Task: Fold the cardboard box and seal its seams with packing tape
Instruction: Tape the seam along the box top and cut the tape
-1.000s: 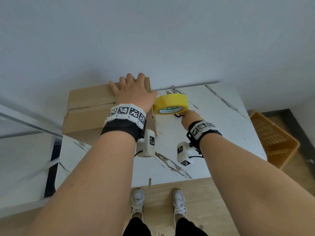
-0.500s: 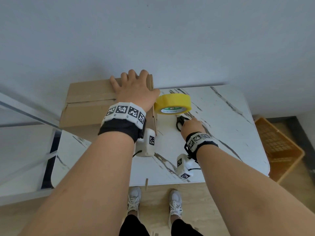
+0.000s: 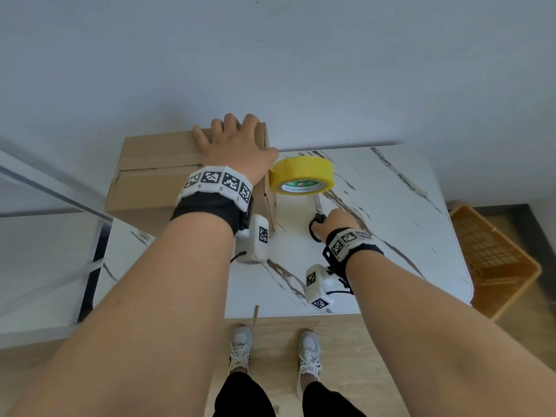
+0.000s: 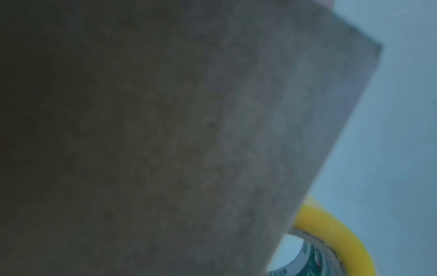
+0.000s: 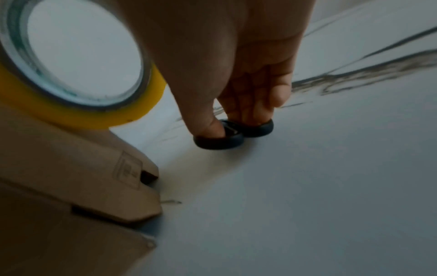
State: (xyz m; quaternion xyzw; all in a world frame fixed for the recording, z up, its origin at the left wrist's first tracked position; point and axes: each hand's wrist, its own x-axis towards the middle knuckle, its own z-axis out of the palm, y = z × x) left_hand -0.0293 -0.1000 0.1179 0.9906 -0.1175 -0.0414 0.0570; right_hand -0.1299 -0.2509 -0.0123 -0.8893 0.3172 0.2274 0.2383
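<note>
My left hand lies flat on top of the brown cardboard box, fingers straight and spread, reaching over its far edge; thumb out toward the right side. Left forearm stretched forward, wrist level. The box sits on the left part of the white marble-patterned table, top flaps folded shut. The left wrist view is filled by a dim cardboard face.

The yellow roll of packing tape hangs against the box's right side, just beside my left thumb.

My right hand is down at the table, palm downward. Thumb and fingers are tucked into the two black handle loops of the scissors, which lie on the table near the roll. Right arm angled in from the lower right.
</note>
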